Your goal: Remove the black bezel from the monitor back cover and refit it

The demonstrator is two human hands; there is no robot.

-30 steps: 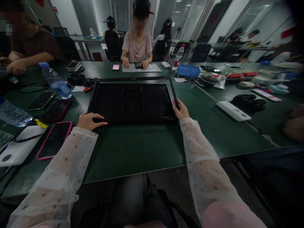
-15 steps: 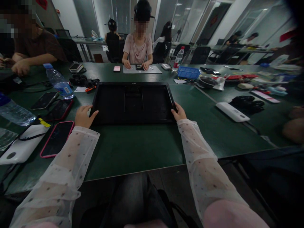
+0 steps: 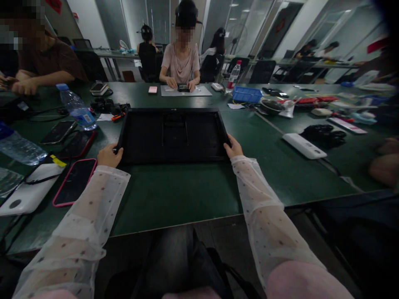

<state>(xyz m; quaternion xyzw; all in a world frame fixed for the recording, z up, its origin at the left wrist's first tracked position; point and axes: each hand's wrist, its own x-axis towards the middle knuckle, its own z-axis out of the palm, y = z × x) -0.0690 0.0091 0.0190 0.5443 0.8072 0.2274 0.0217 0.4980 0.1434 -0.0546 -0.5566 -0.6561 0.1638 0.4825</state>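
Because the black panel (image 3: 174,139) appears to be a wide, shallow plastic shell, it should handle as stiff, fairly light and slightly slippery; its slim rim could crack under twisting, so grip the left and right edges together. The panel is at the middle of the table (image 3: 174,195), right of the pink-edged phone (image 3: 75,182). Left hand (image 3: 107,157): nearly closed, thumb and fingers pinching the left rim toward its near end. Right hand (image 3: 234,148): thumb inside, fingers outside, pinching the right rim.
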